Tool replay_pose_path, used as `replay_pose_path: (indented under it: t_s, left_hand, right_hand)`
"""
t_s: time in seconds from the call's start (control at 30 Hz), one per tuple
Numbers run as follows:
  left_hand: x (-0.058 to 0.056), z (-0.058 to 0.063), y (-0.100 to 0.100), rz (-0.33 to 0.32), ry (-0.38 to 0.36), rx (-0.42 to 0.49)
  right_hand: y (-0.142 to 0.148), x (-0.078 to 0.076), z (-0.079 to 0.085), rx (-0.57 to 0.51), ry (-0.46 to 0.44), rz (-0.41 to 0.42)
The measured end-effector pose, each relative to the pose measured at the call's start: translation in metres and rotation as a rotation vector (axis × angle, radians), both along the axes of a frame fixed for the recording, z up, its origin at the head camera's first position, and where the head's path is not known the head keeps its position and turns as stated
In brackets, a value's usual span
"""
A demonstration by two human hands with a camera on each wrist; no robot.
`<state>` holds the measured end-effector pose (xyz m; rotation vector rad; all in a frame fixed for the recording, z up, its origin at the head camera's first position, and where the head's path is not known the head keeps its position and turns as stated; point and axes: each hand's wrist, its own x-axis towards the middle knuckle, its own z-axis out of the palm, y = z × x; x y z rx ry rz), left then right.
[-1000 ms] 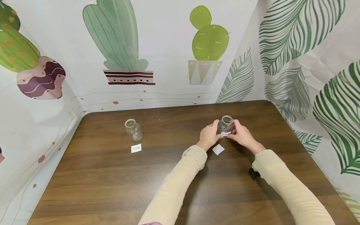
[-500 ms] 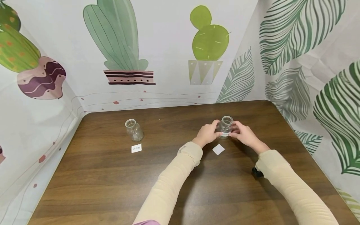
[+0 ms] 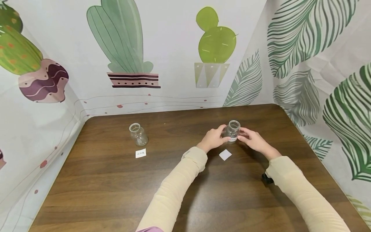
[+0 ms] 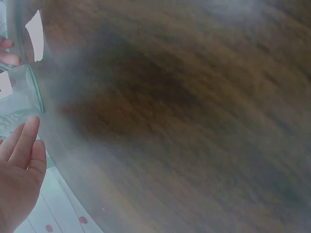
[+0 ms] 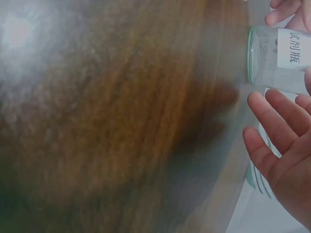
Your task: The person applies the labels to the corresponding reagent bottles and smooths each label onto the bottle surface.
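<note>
A clear glass jar with a white label stands upright at the right back of the table. On its left side, my left hand has its thumb tip at the label's edge and its forefinger beside the glass. My right hand is at the jar's right, thumb and fingers extended close to the glass. Straight, relaxed fingers show in the right wrist view, below the jar. The left wrist view has similarly loose fingers near the jar's base. A small white paper square lies in front.
At the left stands a second glass jar, with a white printed label lying before it. A black object shows beneath the right sleeve. Printed wall coverings border the wooden table.
My thumbs have spread from the middle of the jar's label toward its sides. The right hand has eased away to the right; the jar stays in nearly the same place.
</note>
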<state>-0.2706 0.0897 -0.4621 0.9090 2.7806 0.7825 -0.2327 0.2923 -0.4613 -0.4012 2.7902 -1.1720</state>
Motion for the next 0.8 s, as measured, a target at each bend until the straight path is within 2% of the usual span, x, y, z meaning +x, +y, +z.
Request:
replay_pose_path:
  t_s: [0.13, 0.4, 0.5, 0.7, 0.8]
  left_hand:
    - [0.003, -0.001, 0.002, 0.013, 0.007, 0.001]
    - [0.009, -0.003, 0.008, 0.08, 0.05, 0.002]
    - [0.01, -0.002, 0.008, 0.069, 0.055, 0.002]
    - [0.007, 0.001, -0.001, 0.033, 0.038, -0.003]
    - [0.002, 0.005, -0.011, 0.055, 0.01, 0.005]
  right_hand:
    - [-0.003, 0.0, -0.003, -0.005, -0.011, -0.012]
    - [-0.011, -0.001, -0.005, 0.057, 0.033, -0.074]
    - [-0.011, 0.0, -0.003, 0.046, 0.005, -0.075]
    - [-0.003, 0.002, 0.003, 0.01, -0.023, -0.061]
    - [0.001, 0.003, 0.012, -0.032, -0.016, -0.078]
